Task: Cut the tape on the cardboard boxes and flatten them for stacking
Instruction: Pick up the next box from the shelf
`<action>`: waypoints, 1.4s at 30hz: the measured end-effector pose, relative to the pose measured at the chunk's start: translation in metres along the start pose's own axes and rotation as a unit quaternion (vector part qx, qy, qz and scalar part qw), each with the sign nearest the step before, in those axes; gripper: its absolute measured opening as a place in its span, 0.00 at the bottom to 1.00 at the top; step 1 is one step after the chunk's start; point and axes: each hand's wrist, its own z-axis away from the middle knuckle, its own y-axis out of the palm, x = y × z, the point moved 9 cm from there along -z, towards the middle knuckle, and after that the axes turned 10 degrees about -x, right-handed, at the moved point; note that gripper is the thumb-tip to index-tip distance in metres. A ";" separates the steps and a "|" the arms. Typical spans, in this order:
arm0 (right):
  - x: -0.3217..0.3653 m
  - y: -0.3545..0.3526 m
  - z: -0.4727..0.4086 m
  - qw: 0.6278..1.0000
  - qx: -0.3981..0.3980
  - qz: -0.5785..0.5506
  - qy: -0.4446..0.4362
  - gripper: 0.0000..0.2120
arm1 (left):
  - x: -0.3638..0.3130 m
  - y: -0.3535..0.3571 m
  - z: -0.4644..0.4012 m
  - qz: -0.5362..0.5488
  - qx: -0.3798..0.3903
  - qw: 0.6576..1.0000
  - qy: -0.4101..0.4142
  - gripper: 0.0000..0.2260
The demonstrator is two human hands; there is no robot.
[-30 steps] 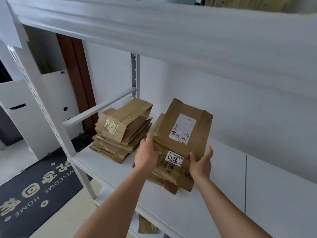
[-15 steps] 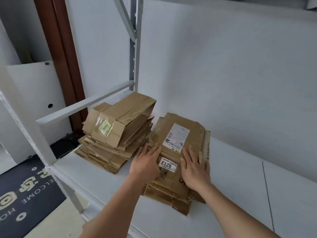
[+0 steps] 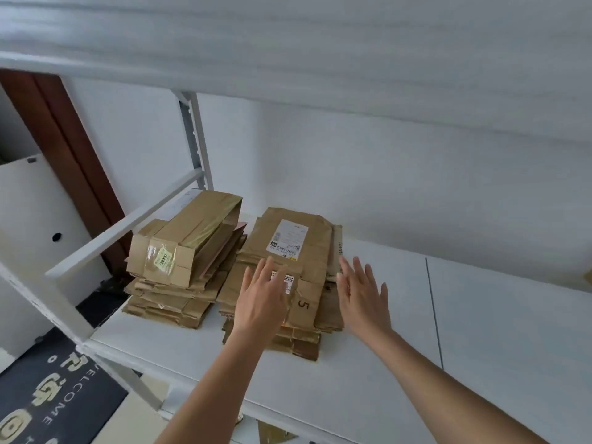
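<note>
Doormat: a dark mat (image 3: 41, 398) with pale lettering lies on the floor at the near left, below the shelf.
Shelf: a white shelf board (image 3: 368, 389) carries everything here; a thin seam crosses it on the right.
Left hand: the left hand (image 3: 261, 302) reaches over the near part of the right-hand stack, fingers straight and spread; whether the palm touches the cardboard cannot be told.
Right hand: the right hand (image 3: 363, 294) is spread wide, fingers straight, at the right edge of the same stack and holding nothing; contact with the cardboard cannot be told.
Right stack: a pile of flattened cardboard boxes (image 3: 288, 277) lies flat on the shelf between the two hands, a printed "5" on the top sheet.
Shipping label: a white shipping label (image 3: 287, 240) sits on the far half of that top sheet, beyond the fingertips.
Left stack: a second pile of flattened boxes (image 3: 179, 270) stands just beside the first, on its left; its top piece carries clear tape and a yellow sticker (image 3: 162, 259).
Frame: a white crossbar (image 3: 128, 225) runs along the shelf's left side, meeting a grey upright post (image 3: 195, 142) at the far corner.
Backdrop: a white wall (image 3: 384, 174) closes the far side, with an upper shelf (image 3: 320, 59) overhead.
</note>
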 end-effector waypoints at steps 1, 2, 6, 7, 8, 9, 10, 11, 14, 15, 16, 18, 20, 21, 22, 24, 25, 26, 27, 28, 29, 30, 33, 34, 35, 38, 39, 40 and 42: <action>-0.010 -0.013 0.010 1.000 -0.002 -0.001 0.006 0.27 | -0.016 -0.003 0.005 0.007 0.016 1.000 0.006 0.18; -0.021 -0.026 0.019 1.000 -0.004 0.001 0.010 0.28 | -0.032 -0.004 0.009 0.014 0.032 0.999 0.016 0.18; -0.074 -0.082 0.052 0.998 -0.028 0.040 0.026 0.25 | -0.105 0.004 0.027 0.011 0.099 0.991 0.086 0.20; -0.089 -0.095 0.060 0.997 -0.033 0.059 0.028 0.25 | -0.124 0.009 0.035 0.001 0.114 0.988 0.107 0.22; -0.104 -0.107 0.069 0.996 -0.038 0.079 0.028 0.25 | -0.140 0.014 0.043 -0.010 0.125 0.984 0.126 0.23; -0.119 -0.119 0.076 0.994 -0.043 0.100 0.029 0.25 | -0.155 0.020 0.050 -0.023 0.131 0.981 0.142 0.24; -0.137 -0.130 0.084 0.991 -0.046 0.122 0.032 0.25 | -0.170 0.026 0.056 -0.037 0.139 0.977 0.157 0.25; -0.158 -0.140 0.091 0.988 -0.046 0.140 0.040 0.25 | -0.186 0.034 0.062 -0.047 0.151 0.973 0.168 0.25; -0.226 -0.171 0.111 0.983 -0.051 0.156 0.080 0.25 | -0.241 0.061 0.072 -0.050 0.189 0.963 0.183 0.25; -0.250 -0.180 0.118 0.982 -0.053 0.153 0.095 0.25 | -0.263 0.072 0.075 -0.048 0.201 0.960 0.188 0.26; -0.275 -0.190 0.123 0.981 -0.056 0.151 0.109 0.24 | -0.287 0.083 0.078 -0.046 0.210 0.957 0.195 0.26; -0.328 -0.209 0.134 0.977 -0.057 0.152 0.139 0.24 | -0.337 0.106 0.085 -0.040 0.219 0.952 0.208 0.26; -0.384 -0.230 0.145 0.972 -0.055 0.149 0.173 0.24 | -0.390 0.133 0.095 -0.039 0.229 0.947 0.220 0.26; -0.412 -0.241 0.150 0.970 -0.052 0.148 0.187 0.24 | -0.416 0.147 0.102 -0.039 0.238 0.944 0.223 0.25; -0.440 -0.253 0.155 0.967 -0.050 0.146 0.202 0.25 | -0.443 0.160 0.109 -0.038 0.248 0.941 0.227 0.25; -0.493 -0.276 0.160 0.961 -0.053 0.140 0.232 0.25 | -0.493 0.185 0.121 -0.037 0.264 0.935 0.235 0.25; -0.518 -0.287 0.160 0.958 -0.057 0.137 0.245 0.25 | -0.516 0.197 0.125 -0.034 0.268 0.934 0.235 0.25; -0.540 -0.297 0.157 0.956 -0.061 0.133 0.255 0.25 | -0.536 0.208 0.127 -0.028 0.269 0.934 0.233 0.25; -0.560 -0.305 0.153 0.955 -0.063 0.126 0.261 0.26 | -0.555 0.218 0.128 -0.018 0.268 0.936 0.229 0.25; -0.577 -0.311 0.147 0.955 -0.065 0.120 0.264 0.26 | -0.570 0.228 0.129 -0.003 0.266 0.938 0.222 0.25; -0.591 -0.316 0.140 0.955 -0.068 0.117 0.263 0.25 | -0.582 0.236 0.129 0.016 0.263 0.942 0.208 0.25; -0.603 -0.319 0.130 0.957 -0.072 0.116 0.257 0.25 | -0.591 0.245 0.128 0.036 0.258 0.946 0.191 0.25; -0.630 -0.319 0.093 0.964 -0.091 0.089 0.234 0.26 | -0.601 0.278 0.122 0.054 0.245 0.956 0.155 0.25; -0.637 -0.318 0.078 0.966 -0.104 0.078 0.225 0.27 | -0.601 0.290 0.120 0.043 0.241 0.957 0.153 0.25; -0.643 -0.318 0.064 0.966 -0.120 0.072 0.217 0.29 | -0.600 0.302 0.117 0.032 0.238 0.959 0.152 0.25; -0.657 -0.318 0.033 0.963 -0.153 0.076 0.207 0.38 | -0.594 0.328 0.112 0.008 0.230 0.961 0.156 0.25; -0.661 -0.316 0.027 0.963 -0.158 0.073 0.208 0.39 | -0.592 0.334 0.110 0.006 0.223 0.962 0.158 0.25; -0.665 -0.311 0.024 0.963 -0.158 0.068 0.210 0.38 | -0.590 0.339 0.109 0.005 0.217 0.963 0.158 0.25; -0.673 -0.302 0.023 0.963 -0.158 0.056 0.212 0.28 | -0.584 0.347 0.109 0.002 0.212 0.965 0.153 0.26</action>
